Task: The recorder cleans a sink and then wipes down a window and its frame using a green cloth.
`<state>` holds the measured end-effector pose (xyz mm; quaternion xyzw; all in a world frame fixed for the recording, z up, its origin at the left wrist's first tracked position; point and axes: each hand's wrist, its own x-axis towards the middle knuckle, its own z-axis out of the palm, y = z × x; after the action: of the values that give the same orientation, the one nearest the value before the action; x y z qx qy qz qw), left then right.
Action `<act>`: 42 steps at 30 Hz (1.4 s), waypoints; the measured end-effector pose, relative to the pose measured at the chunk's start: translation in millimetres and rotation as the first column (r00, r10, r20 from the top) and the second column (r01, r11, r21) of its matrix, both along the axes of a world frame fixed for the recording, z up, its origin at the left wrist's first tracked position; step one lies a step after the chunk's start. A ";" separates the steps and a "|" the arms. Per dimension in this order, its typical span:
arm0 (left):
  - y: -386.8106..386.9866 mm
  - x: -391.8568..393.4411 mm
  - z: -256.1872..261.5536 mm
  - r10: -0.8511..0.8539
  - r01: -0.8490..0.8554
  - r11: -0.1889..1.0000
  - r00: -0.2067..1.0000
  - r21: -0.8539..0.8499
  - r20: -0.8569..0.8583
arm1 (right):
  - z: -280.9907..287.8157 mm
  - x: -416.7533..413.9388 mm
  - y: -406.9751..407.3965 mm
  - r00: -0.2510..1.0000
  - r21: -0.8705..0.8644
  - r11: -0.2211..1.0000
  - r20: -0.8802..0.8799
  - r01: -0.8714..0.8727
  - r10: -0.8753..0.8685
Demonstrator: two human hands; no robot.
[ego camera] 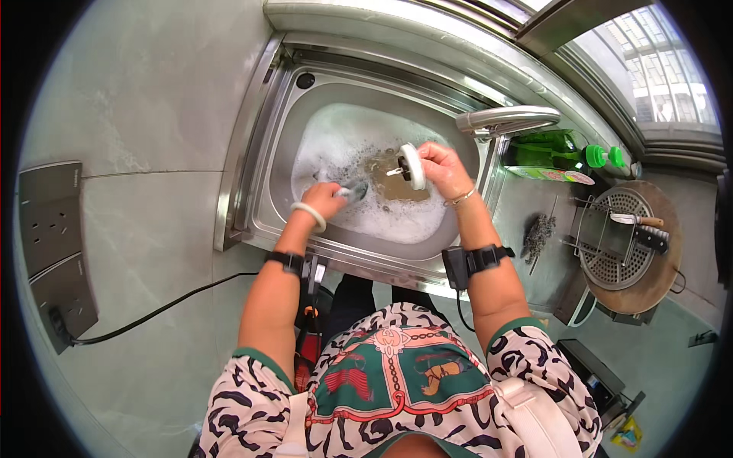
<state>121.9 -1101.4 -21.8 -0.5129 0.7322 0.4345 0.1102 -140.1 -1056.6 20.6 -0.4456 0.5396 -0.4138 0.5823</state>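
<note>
My left hand is over the soapy water at the sink's left side. It grips a small grey-and-white object, perhaps a brush; motion blur hides its exact form. Between the thumb and fingers of my right hand is a round white part, turned on edge, with a black centre and a thin white prong pointing left. Both hands are above the stainless steel sink, which holds cloudy water with white foam and dark specks.
A curved metal faucet stands at the sink's back right. Beside it lies a green detergent bottle. Further right are a dark bristly scrubber, a wire rack holding knives, and a round wooden board. A black cord runs from the wall sockets at left.
</note>
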 end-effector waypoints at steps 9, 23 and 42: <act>43.8 -16.4 91.1 0.557 -0.256 0.830 0.390 0.495 -0.733 | 10.6 -79.1 89.1 0.543 -0.235 0.956 -0.787 0.175 -0.293; 46.8 -67.7 41.5 0.669 -0.440 0.726 0.273 0.529 -0.691 | -54.7 6.7 70.9 0.700 -0.212 0.959 -0.713 -0.187 -0.021; 21.6 -58.3 -41.1 0.969 -0.703 0.227 0.228 0.674 -0.089 | -196.8 22.8 47.4 0.778 0.072 0.922 -0.563 0.381 -0.277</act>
<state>63.6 -1079.7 -62.9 -0.6528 0.1678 0.7052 -0.2200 -117.3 -1009.2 -176.2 -0.3878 0.7871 -0.3151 0.3618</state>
